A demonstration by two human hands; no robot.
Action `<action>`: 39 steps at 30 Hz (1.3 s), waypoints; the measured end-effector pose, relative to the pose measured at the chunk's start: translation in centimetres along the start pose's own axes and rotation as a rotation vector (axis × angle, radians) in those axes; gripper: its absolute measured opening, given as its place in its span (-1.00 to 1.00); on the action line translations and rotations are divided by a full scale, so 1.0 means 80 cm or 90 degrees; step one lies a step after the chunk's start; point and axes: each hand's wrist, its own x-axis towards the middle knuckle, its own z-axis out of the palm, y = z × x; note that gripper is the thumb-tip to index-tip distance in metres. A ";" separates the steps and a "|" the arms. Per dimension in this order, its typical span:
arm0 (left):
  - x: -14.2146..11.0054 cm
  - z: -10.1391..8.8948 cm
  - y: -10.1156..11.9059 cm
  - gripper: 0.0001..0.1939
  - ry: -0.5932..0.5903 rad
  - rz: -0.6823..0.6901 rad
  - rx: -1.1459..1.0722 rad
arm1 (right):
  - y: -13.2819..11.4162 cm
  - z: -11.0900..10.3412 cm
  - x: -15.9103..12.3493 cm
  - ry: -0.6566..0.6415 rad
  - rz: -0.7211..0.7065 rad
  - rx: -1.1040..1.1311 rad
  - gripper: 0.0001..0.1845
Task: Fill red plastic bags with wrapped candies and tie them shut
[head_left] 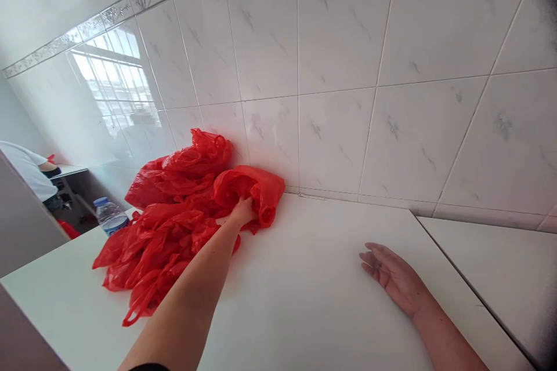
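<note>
Well apart | left hand (243,210) at red bag (270,190) | right hand (389,275) near tabletop seam (456,268)

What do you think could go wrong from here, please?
The left hand reaches into a red bag touching the pile, so pulling might drag other bags along. The bottle is beside the pile, near the edge of the table; shifting bags could perhaps knock it off.
</note>
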 end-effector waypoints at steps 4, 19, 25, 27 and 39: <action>0.001 -0.010 0.001 -0.69 0.006 -0.004 0.045 | -0.003 0.002 -0.002 0.000 0.004 0.000 -0.72; 0.001 -0.118 0.054 -0.67 0.408 0.015 0.072 | -0.006 0.006 -0.005 -0.002 0.003 0.000 -0.70; -0.038 -0.093 0.111 -0.54 0.564 0.116 -0.096 | -0.005 0.005 -0.004 -0.012 0.007 -0.001 -0.71; -0.060 -0.056 0.141 -0.57 0.519 0.236 -0.154 | -0.005 0.004 -0.003 -0.032 -0.004 0.012 -0.68; -0.146 0.117 0.179 -0.21 0.000 0.318 -0.201 | 0.004 0.023 -0.012 0.052 -0.249 -0.348 -0.19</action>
